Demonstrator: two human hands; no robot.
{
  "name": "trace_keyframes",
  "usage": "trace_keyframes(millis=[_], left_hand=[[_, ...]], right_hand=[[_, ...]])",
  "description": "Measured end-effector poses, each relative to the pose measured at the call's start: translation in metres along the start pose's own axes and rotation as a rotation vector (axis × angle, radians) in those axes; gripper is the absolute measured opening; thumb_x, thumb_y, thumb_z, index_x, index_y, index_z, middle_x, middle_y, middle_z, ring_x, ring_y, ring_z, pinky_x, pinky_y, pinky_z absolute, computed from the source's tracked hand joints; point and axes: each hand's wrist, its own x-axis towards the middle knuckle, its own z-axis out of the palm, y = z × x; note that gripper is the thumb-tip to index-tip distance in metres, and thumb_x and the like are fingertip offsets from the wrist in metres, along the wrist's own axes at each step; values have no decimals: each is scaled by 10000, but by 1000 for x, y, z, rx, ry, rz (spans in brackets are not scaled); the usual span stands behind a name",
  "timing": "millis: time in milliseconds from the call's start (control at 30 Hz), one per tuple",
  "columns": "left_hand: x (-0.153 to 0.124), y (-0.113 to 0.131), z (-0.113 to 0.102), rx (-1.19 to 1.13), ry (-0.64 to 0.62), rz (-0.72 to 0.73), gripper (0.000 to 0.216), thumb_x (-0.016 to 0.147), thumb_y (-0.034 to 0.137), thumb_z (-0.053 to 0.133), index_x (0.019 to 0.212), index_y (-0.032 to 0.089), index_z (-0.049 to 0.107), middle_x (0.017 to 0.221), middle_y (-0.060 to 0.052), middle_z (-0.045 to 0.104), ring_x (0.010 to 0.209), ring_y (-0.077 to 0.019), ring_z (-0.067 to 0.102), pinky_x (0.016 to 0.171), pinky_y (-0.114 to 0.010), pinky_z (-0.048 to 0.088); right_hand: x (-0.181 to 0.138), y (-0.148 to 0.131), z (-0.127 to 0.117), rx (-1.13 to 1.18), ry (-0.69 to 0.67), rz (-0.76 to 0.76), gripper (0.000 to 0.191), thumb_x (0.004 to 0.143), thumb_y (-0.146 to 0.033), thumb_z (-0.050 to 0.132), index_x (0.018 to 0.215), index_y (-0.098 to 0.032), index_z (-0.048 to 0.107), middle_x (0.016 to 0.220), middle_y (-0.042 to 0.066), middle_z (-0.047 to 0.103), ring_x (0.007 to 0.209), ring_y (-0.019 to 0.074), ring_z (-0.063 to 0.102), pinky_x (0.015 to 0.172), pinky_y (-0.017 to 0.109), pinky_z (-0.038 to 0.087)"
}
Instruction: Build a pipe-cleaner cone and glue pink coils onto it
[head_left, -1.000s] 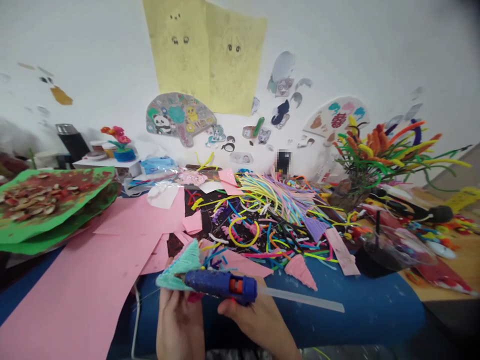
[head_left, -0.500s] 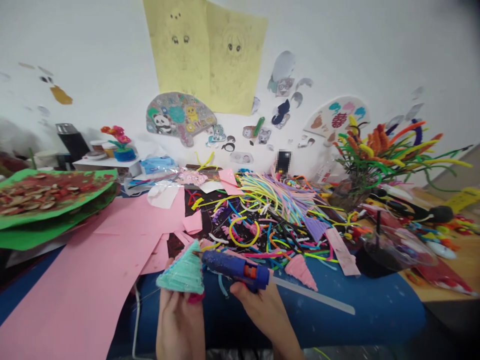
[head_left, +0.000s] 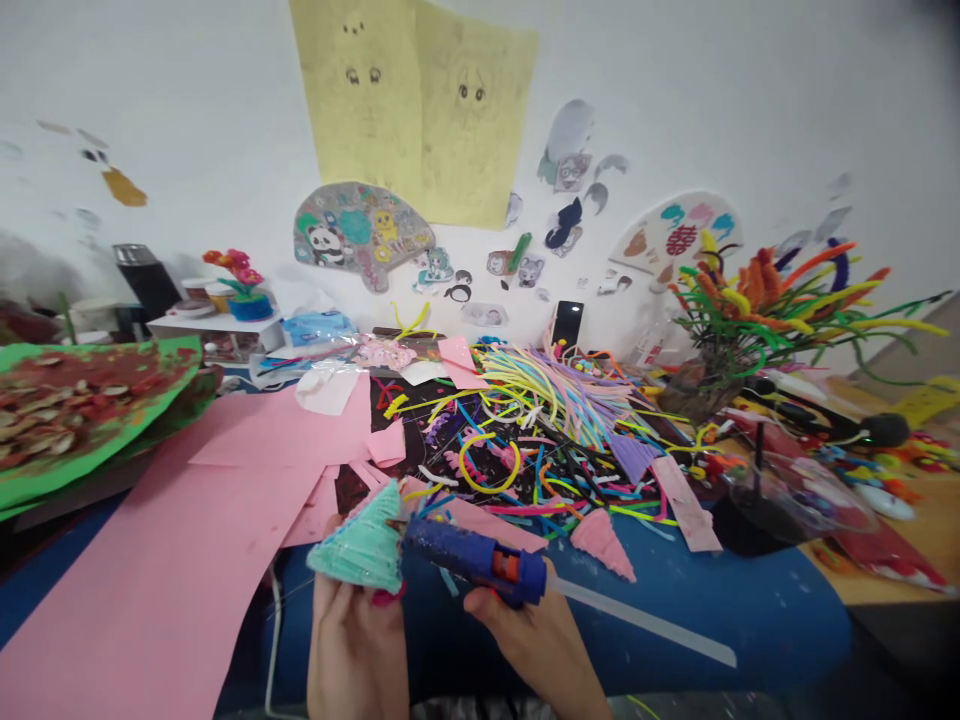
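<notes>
My left hand is closed around the underside of a turquoise triangular piece that looks made of pipe cleaners. A bit of magenta shows beneath it. In my right hand is a blue glue gun, gripped with the thumb along its near side. Its nozzle points left, at or very near the right edge of the turquoise piece; whether they touch I cannot tell. A long translucent glue stick sticks out of the gun's back end. My fingertips are mostly hidden behind what I hold.
Loose pipe cleaners cover the middle of the table, with a pink triangular piece nearby. Pink paper and a green sheet lie left. To the right are a plastic cup and a vase of pipe-cleaner flowers.
The glue gun's back end and its stick have swung slightly down and to the right. The turquoise piece has shifted and tilted a little to the left in my left hand.
</notes>
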Motion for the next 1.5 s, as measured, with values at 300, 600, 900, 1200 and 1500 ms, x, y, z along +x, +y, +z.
trace_keyframes(millis=[300, 600, 900, 1200, 1500], left_hand=[[2, 3, -3, 21, 51, 7, 420, 887, 235, 567, 1299, 305, 596, 1239, -1, 680, 1169, -186, 598, 879, -230, 502], [-2, -3, -3, 86, 54, -23, 454, 835, 300, 639, 1286, 314, 595, 1222, 10, 684, 1139, -181, 608, 913, -237, 484], [-2, -2, -2, 42, 22, 9, 428, 867, 271, 587, 1293, 309, 594, 1237, 3, 674, 1164, -198, 594, 985, -291, 456], [1, 2, -6, 15, 40, 18, 439, 881, 232, 552, 1313, 299, 585, 1268, 5, 662, 1206, -196, 571, 951, -259, 476], [2, 1, -4, -24, 82, -22, 422, 879, 207, 538, 1291, 270, 599, 1254, -10, 671, 1239, -199, 550, 1082, -316, 386]], right_hand=[[-14, 4, 2, 183, -81, 52, 626, 708, -816, 563, 693, -197, 653, 598, -10, 571, 552, 150, 487, 512, 233, 414], [-14, 4, 8, 183, -34, 11, 635, 713, -814, 563, 594, -192, 521, 530, -51, 431, 490, 99, 344, 444, 219, 302], [-14, 1, 6, 224, -26, -9, 618, 728, -803, 560, 606, -197, 537, 538, -41, 471, 491, 107, 361, 454, 227, 329], [-16, 3, 2, 233, -48, 25, 574, 742, -758, 596, 638, -194, 574, 566, -37, 490, 526, 115, 399, 490, 218, 360], [-22, 5, -4, 329, -90, 108, 599, 764, -768, 564, 727, -175, 642, 614, -31, 491, 519, 97, 390, 527, 220, 379]])
